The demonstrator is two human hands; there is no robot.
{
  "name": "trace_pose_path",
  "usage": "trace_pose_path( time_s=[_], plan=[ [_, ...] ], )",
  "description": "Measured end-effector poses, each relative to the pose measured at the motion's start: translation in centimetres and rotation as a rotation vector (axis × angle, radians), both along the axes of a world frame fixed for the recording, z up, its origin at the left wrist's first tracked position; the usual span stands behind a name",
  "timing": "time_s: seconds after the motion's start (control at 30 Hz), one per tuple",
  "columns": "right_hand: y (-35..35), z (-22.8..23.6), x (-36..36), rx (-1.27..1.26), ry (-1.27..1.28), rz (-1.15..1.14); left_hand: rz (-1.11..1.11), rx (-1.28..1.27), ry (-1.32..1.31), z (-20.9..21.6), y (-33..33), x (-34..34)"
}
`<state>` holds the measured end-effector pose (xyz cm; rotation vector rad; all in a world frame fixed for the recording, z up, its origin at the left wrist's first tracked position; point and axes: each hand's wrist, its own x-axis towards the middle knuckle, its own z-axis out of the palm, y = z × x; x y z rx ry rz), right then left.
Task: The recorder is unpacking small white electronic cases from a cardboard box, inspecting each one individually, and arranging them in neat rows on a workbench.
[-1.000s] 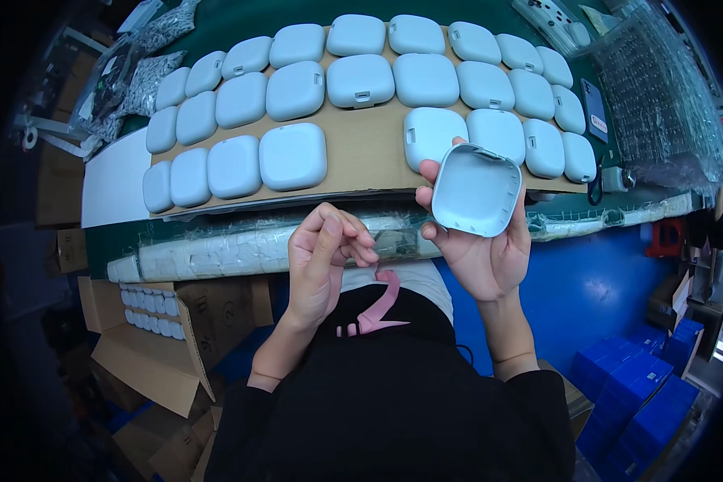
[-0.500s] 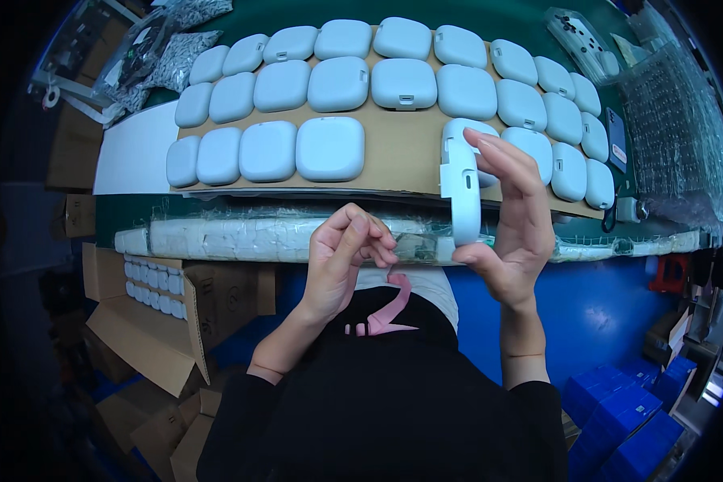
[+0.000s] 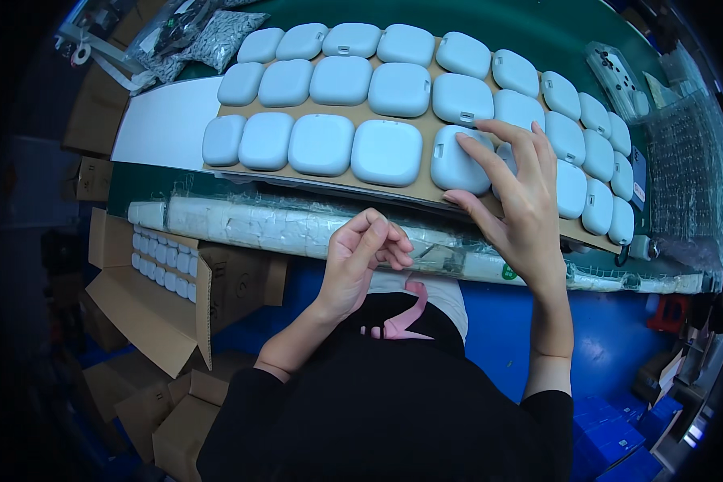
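Several pale, rounded-square plastic cases lie in three rows on a brown cardboard sheet (image 3: pixel 394 186); some show a small slot at an edge. In the near row, my right hand (image 3: pixel 526 205) grips one case (image 3: pixel 456 167), thumb at its near edge and fingertips on its far side. That case lies flat on the cardboard, its slot toward the upper left. Just left of it sits another case (image 3: pixel 386 153), untouched. My left hand (image 3: pixel 361 261) hovers in front of the table edge, its fingers curled and thumb pressed to the index finger; whatever it may hold is hidden.
An open carton (image 3: pixel 149 301) at lower left holds rows of similar pale parts. White padding under clear film (image 3: pixel 249 229) runs along the table's front edge. Clear plastic trays (image 3: pixel 687 153) are stacked at right, beside a phone (image 3: pixel 639 173). Blue boxes (image 3: pixel 610 442) stand at lower right.
The case in my right hand has gone from upright above the near row to flat on the cardboard, in the row's gap. My left hand keeps its curl. The whole view has shifted slightly.
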<state>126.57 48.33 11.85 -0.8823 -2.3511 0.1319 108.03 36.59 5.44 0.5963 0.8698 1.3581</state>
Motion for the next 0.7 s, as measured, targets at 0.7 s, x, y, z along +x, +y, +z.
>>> trace_pose_path(
  time_s=[0.7],
  plan=[
    [-1.9,1.3,-4.4,-0.006,0.085,0.091,0.164,0.110,0.137,1.7,-0.4,-2.1]
  ],
)
